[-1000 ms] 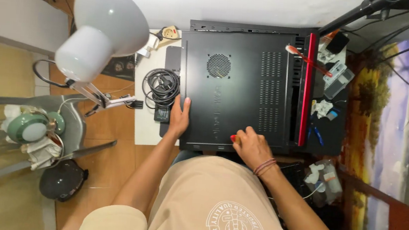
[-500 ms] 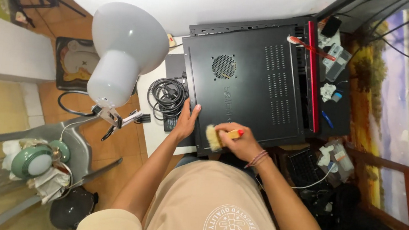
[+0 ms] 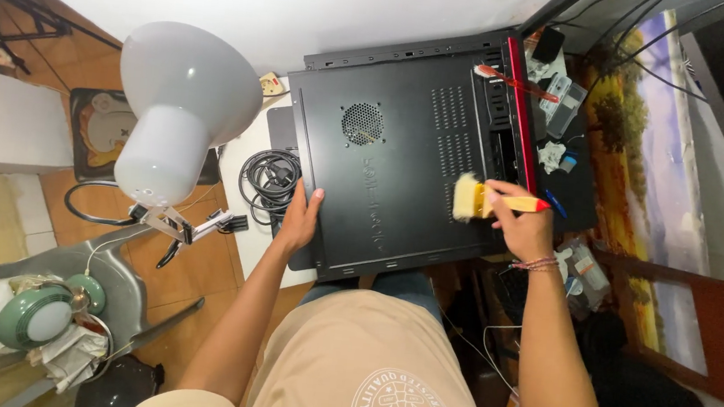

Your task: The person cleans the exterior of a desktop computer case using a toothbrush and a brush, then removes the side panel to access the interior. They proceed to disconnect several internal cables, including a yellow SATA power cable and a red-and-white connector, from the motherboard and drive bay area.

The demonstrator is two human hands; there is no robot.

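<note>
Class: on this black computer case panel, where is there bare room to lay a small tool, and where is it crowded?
Bare: the computer case panel between the left hand and the brush, below the round fan vent. Crowded: the right edge past the red strip and the coiled cable.

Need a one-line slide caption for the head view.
Right hand holds a brush on a black computer case; left hand rests on its edge, beside a coiled cable.
</note>
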